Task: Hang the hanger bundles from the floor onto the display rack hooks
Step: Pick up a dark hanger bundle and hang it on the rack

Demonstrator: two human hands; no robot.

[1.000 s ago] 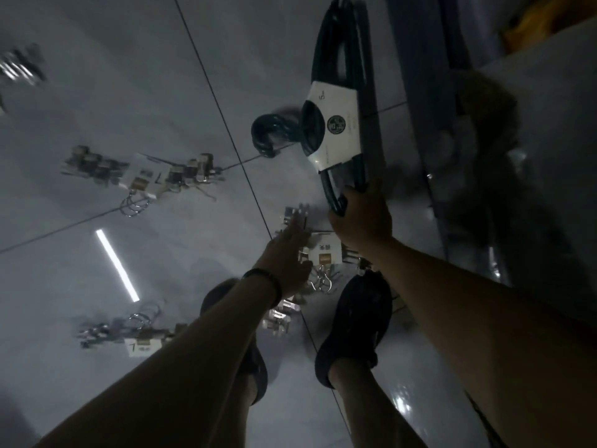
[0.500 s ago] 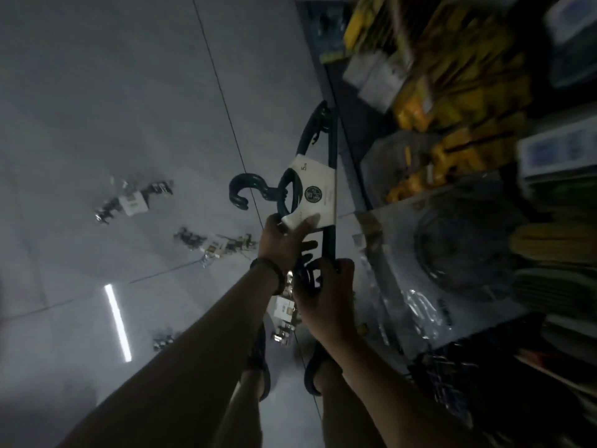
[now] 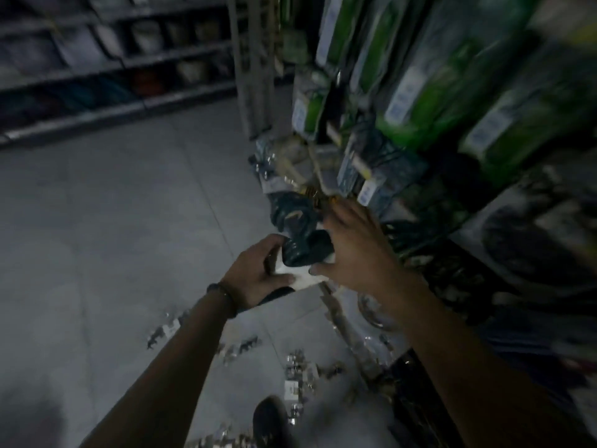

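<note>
- Hanger bundle (image 3: 305,250): dark plastic hangers banded by a white label card (image 3: 300,277). It is held in the air between both hands, off the floor and close against the lower front of the display rack (image 3: 255,66). Whether it is on a hook cannot be told through the blur.
- Left hand (image 3: 255,279): grips the bundle from the left, with the fingers curled round its dark edge and the thumb laid across the card. A dark wristband (image 3: 223,297) circles the wrist.
- Right hand (image 3: 358,253): seen from the back on the bundle's right side. The thumb touches the card's lower edge and the fingers stretch forward toward the rack. Whether they clasp the hangers cannot be told.
- Display rack: rises at right, hung with blurred green packages (image 3: 420,92) and darker packets below them.
- Floor (image 3: 113,221): grey tile, with several small metal clip-hanger bundles (image 3: 295,373) scattered near the rack's foot.
- Dark shoe (image 3: 271,418): stands at the lower edge, just beside those bundles.
- Background shelving (image 3: 113,69): lines the far wall, its contents dim.
</note>
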